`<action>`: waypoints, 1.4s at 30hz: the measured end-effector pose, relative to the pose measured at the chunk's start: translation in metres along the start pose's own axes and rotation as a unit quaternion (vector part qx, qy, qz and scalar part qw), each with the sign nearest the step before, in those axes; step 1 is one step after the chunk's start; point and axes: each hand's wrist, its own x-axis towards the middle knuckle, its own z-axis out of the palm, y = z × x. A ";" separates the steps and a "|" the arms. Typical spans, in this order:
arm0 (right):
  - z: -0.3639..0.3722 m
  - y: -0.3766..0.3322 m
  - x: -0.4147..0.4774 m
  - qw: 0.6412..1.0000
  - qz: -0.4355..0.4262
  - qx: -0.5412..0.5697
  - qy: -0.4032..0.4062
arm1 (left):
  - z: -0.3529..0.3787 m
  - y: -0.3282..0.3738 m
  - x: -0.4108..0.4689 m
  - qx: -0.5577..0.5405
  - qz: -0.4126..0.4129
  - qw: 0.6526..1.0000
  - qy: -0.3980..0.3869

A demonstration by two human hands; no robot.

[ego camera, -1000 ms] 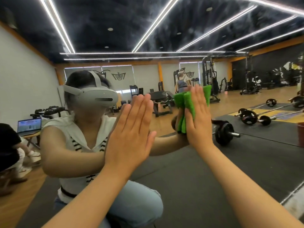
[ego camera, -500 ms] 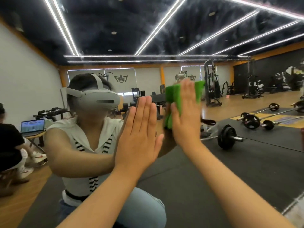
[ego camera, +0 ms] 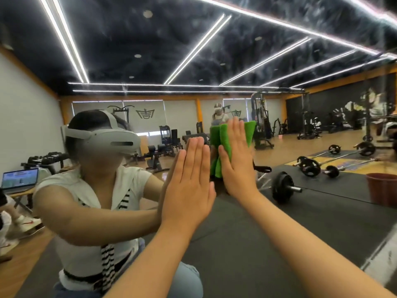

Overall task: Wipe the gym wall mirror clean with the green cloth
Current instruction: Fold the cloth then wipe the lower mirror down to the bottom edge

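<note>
Against the mirror (ego camera: 322, 201), the right hand (ego camera: 236, 160) presses the folded green cloth (ego camera: 219, 134) flat with straight fingers, the left hand (ego camera: 189, 181) braced open-palmed just beside it, so wiping looks under way, though how much glass remains is unclear.

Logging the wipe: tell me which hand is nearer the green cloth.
Right. The right hand presses flat on the green cloth against the mirror; the left hand lies flat on the glass just left of the cloth.
</note>
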 end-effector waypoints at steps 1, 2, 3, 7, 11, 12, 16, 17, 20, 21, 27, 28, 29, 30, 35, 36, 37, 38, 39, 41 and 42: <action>-0.002 0.000 0.012 1.000 -0.013 0.002 -0.009 | 0.000 0.000 0.000 -0.004 0.000 1.000 0.000; -0.005 0.003 0.025 1.000 -0.010 0.003 -0.009 | 0.001 -0.001 0.000 -0.008 0.000 1.000 0.002; -0.010 0.008 0.037 1.000 0.007 0.005 0.001 | 0.002 0.000 0.000 -0.012 -0.001 1.000 0.005; -0.016 0.026 0.037 0.989 0.131 0.029 0.066 | 0.002 0.001 -0.002 -0.018 0.000 1.000 0.007; -0.012 0.029 -0.016 0.984 0.167 0.030 0.048 | 0.001 0.000 -0.001 0.000 -0.001 1.000 -0.005; -0.011 0.028 -0.031 0.987 0.155 0.028 0.040 | 0.001 0.000 0.000 0.005 0.001 1.000 -0.011; -0.005 0.024 -0.066 0.999 0.045 -0.019 -0.016 | 0.002 0.000 0.002 0.033 0.008 0.999 -0.021; -0.005 0.025 -0.065 0.999 0.007 -0.026 -0.026 | 0.002 0.001 0.002 0.040 0.009 0.999 -0.023; -0.017 0.039 -0.036 0.993 -0.100 -0.023 -0.057 | -0.001 0.002 0.002 0.047 0.008 0.998 -0.036; -0.022 0.046 -0.022 0.990 -0.126 -0.030 -0.062 | -0.001 0.002 0.002 0.043 0.004 0.998 -0.040; -0.031 0.070 0.019 0.996 -0.072 -0.058 -0.006 | -0.006 0.004 0.004 0.060 -0.008 0.996 -0.060; -0.026 0.064 0.016 0.996 -0.066 -0.061 0.000 | -0.007 0.004 0.005 0.065 -0.010 0.996 -0.059; -0.020 0.056 0.013 0.995 -0.083 -0.058 -0.002 | -0.008 0.004 0.005 0.072 -0.011 0.996 -0.058; -0.016 0.051 0.013 0.991 -0.124 -0.054 -0.018 | -0.009 0.005 0.005 0.078 -0.012 0.995 -0.057; -0.032 0.058 0.075 0.969 -0.236 -0.058 -0.040 | -0.012 0.005 0.005 0.081 -0.012 0.994 -0.066; -0.035 0.060 0.086 0.982 -0.181 -0.049 -0.024 | -0.011 0.005 0.005 0.081 -0.013 0.994 -0.067; -0.036 0.061 0.091 0.992 -0.120 -0.043 -0.005 | -0.010 0.005 0.005 0.082 -0.012 0.994 -0.068; -0.034 0.058 0.089 0.996 -0.070 -0.043 0.015 | -0.010 0.006 0.005 0.083 -0.012 0.994 -0.071; -0.030 0.053 0.082 0.998 -0.035 -0.049 0.035 | -0.010 0.006 0.003 0.082 -0.011 0.994 -0.071; -0.018 0.040 0.056 0.997 -0.016 -0.062 0.051 | -0.008 0.007 0.004 0.080 -0.012 0.995 -0.062; -0.014 0.035 0.038 0.997 -0.029 -0.064 0.041 | -0.008 0.008 0.004 0.077 -0.016 0.995 -0.061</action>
